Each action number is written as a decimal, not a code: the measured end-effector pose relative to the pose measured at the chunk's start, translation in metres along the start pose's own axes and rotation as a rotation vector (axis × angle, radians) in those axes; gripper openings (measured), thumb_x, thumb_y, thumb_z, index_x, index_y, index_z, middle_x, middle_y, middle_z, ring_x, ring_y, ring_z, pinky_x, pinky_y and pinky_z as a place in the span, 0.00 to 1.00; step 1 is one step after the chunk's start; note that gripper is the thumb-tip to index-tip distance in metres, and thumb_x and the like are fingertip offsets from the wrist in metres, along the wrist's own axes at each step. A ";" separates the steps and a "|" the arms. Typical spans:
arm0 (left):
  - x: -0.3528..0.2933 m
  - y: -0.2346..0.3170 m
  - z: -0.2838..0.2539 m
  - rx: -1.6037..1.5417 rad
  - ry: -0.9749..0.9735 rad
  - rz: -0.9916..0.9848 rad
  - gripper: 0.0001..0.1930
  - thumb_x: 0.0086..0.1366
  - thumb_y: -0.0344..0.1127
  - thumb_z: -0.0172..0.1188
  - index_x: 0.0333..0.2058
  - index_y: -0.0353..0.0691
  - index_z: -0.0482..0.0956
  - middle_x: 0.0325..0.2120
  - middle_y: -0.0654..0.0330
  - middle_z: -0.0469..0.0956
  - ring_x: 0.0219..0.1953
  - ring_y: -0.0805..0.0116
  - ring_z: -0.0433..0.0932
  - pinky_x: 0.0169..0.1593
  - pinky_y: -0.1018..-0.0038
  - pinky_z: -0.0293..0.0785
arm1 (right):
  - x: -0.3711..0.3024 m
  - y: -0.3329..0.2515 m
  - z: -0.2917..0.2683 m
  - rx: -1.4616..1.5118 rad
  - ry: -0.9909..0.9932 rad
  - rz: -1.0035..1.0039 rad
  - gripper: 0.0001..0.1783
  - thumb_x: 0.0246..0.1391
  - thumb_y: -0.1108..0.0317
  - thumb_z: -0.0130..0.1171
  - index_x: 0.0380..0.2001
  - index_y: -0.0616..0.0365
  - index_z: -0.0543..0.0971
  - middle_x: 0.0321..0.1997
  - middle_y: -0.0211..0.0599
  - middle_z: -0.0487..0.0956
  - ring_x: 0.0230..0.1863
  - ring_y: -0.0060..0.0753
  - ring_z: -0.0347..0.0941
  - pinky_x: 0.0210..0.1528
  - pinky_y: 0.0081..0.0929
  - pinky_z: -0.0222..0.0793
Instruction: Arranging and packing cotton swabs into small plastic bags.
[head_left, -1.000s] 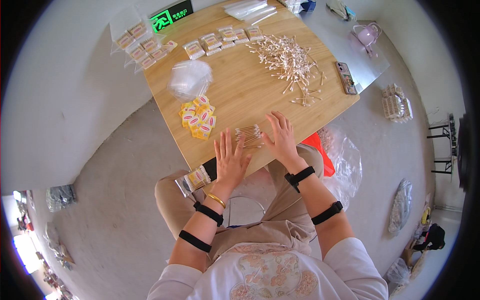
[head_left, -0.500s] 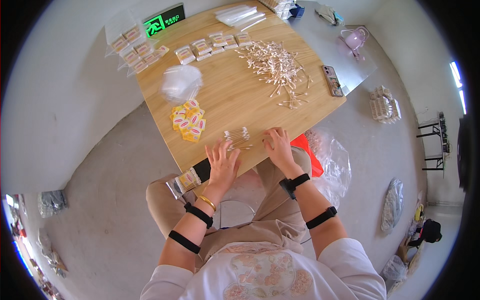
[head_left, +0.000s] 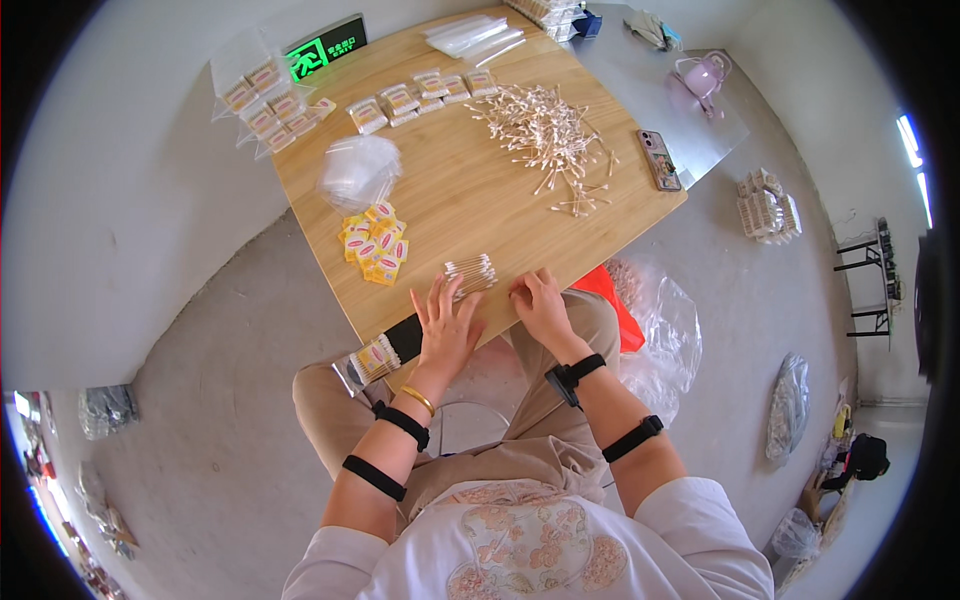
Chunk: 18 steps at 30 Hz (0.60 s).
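Note:
My left hand (head_left: 447, 328) is over the near edge of the wooden table, fingers spread, its fingertips by the near end of a small row of cotton swabs (head_left: 472, 274). The swabs lie side by side, roughly parallel. To the right of them, my right hand (head_left: 543, 309) rests at the table edge with its fingers curled in; whatever may be between the fingertips is hidden. Left of my left hand, a clear packet of cotton swabs (head_left: 374, 360) with a yellow label sits on a black strip (head_left: 405, 338) at the table's near-left edge.
A loose heap of cotton swabs (head_left: 550, 135) spreads over the far right, near a phone (head_left: 659, 160). Yellow cards (head_left: 376, 247) and clear bags (head_left: 360, 172) lie at left. Filled packets (head_left: 400, 99) line the back, by plastic sleeves (head_left: 468, 36). A red bag (head_left: 612, 300) hangs beside my leg.
My right hand has shifted left toward the row of swabs, and its fingers have curled in. The row looks more compact. My left hand has barely moved.

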<state>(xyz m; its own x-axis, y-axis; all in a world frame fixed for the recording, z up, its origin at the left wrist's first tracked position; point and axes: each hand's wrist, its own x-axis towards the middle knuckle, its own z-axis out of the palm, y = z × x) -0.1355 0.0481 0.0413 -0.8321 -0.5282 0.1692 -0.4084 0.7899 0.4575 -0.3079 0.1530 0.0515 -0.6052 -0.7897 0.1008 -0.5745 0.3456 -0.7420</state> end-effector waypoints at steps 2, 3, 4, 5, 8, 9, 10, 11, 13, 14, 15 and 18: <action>-0.001 -0.002 0.002 -0.006 0.004 -0.003 0.27 0.59 0.41 0.66 0.58 0.54 0.71 0.66 0.56 0.53 0.72 0.45 0.45 0.69 0.31 0.34 | -0.001 -0.001 0.000 -0.040 -0.002 -0.023 0.06 0.49 0.71 0.61 0.32 0.57 0.79 0.39 0.47 0.74 0.46 0.53 0.70 0.50 0.42 0.68; -0.002 -0.003 0.002 -0.012 0.010 -0.006 0.28 0.59 0.42 0.66 0.59 0.54 0.70 0.66 0.55 0.53 0.72 0.45 0.44 0.69 0.32 0.34 | -0.001 -0.002 0.001 -0.038 -0.004 -0.022 0.06 0.49 0.71 0.61 0.32 0.57 0.79 0.39 0.47 0.74 0.46 0.53 0.70 0.50 0.42 0.68; -0.002 -0.003 0.003 -0.012 0.009 -0.007 0.28 0.59 0.42 0.66 0.59 0.54 0.70 0.66 0.55 0.53 0.72 0.45 0.44 0.69 0.32 0.34 | -0.001 -0.002 0.002 -0.047 0.005 -0.009 0.06 0.49 0.70 0.61 0.31 0.57 0.79 0.38 0.47 0.74 0.46 0.52 0.70 0.50 0.42 0.68; -0.001 -0.003 0.004 -0.007 0.019 -0.006 0.29 0.59 0.42 0.66 0.60 0.54 0.70 0.66 0.55 0.53 0.72 0.45 0.44 0.70 0.33 0.34 | 0.000 -0.002 0.003 -0.056 0.013 0.004 0.06 0.49 0.70 0.62 0.31 0.57 0.79 0.38 0.46 0.74 0.45 0.52 0.70 0.50 0.42 0.68; -0.001 -0.003 0.005 -0.003 0.027 -0.007 0.31 0.59 0.43 0.66 0.62 0.54 0.68 0.67 0.55 0.52 0.72 0.44 0.45 0.70 0.34 0.35 | 0.001 -0.001 0.005 -0.060 0.024 0.022 0.06 0.48 0.69 0.62 0.30 0.58 0.79 0.37 0.45 0.75 0.45 0.51 0.70 0.50 0.42 0.68; 0.000 -0.003 0.004 -0.003 0.027 -0.006 0.32 0.59 0.43 0.66 0.63 0.54 0.68 0.67 0.55 0.52 0.72 0.44 0.45 0.70 0.35 0.35 | 0.002 -0.001 0.005 -0.061 0.023 0.022 0.06 0.48 0.69 0.62 0.30 0.58 0.79 0.37 0.45 0.75 0.45 0.51 0.70 0.50 0.42 0.68; -0.001 -0.003 0.004 -0.004 0.026 -0.008 0.32 0.59 0.43 0.66 0.63 0.54 0.68 0.67 0.55 0.52 0.72 0.44 0.45 0.70 0.35 0.35 | 0.002 -0.001 0.005 -0.064 0.030 0.022 0.06 0.49 0.69 0.62 0.30 0.58 0.79 0.37 0.45 0.75 0.45 0.51 0.70 0.50 0.42 0.68; -0.001 -0.003 0.004 -0.005 0.018 -0.010 0.32 0.59 0.43 0.66 0.63 0.54 0.68 0.67 0.55 0.52 0.72 0.44 0.45 0.70 0.35 0.35 | 0.001 -0.001 0.006 -0.067 0.038 0.022 0.06 0.49 0.68 0.62 0.30 0.58 0.79 0.36 0.44 0.75 0.45 0.51 0.70 0.50 0.42 0.68; -0.001 -0.003 0.003 -0.008 0.009 -0.013 0.32 0.59 0.43 0.66 0.63 0.54 0.68 0.67 0.55 0.52 0.72 0.44 0.45 0.70 0.35 0.34 | 0.001 -0.002 0.006 -0.071 0.037 0.021 0.06 0.49 0.68 0.62 0.30 0.58 0.79 0.36 0.45 0.75 0.44 0.51 0.70 0.49 0.42 0.68; -0.001 -0.003 0.003 -0.006 0.007 -0.013 0.32 0.60 0.43 0.66 0.63 0.54 0.67 0.67 0.55 0.52 0.72 0.44 0.45 0.70 0.35 0.35 | 0.001 -0.002 0.006 -0.074 0.038 0.020 0.06 0.49 0.68 0.62 0.30 0.58 0.79 0.36 0.45 0.75 0.44 0.51 0.70 0.49 0.42 0.68; -0.001 -0.003 0.002 -0.004 0.005 -0.014 0.33 0.60 0.43 0.66 0.63 0.54 0.67 0.67 0.54 0.52 0.72 0.44 0.45 0.70 0.35 0.35 | 0.002 -0.003 0.006 -0.074 0.037 0.020 0.06 0.49 0.68 0.62 0.30 0.58 0.79 0.36 0.45 0.75 0.44 0.51 0.70 0.49 0.42 0.68; 0.000 -0.002 0.001 -0.021 0.009 -0.023 0.35 0.59 0.43 0.66 0.65 0.55 0.65 0.67 0.54 0.51 0.72 0.43 0.45 0.70 0.36 0.35 | 0.002 -0.003 0.007 -0.084 0.037 0.030 0.06 0.49 0.68 0.62 0.30 0.58 0.79 0.36 0.45 0.74 0.44 0.50 0.70 0.49 0.42 0.68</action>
<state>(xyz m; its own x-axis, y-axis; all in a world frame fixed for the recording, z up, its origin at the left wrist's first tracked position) -0.1347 0.0469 0.0395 -0.8193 -0.5487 0.1662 -0.4190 0.7709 0.4798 -0.3038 0.1475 0.0492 -0.6414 -0.7600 0.1049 -0.5991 0.4108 -0.6873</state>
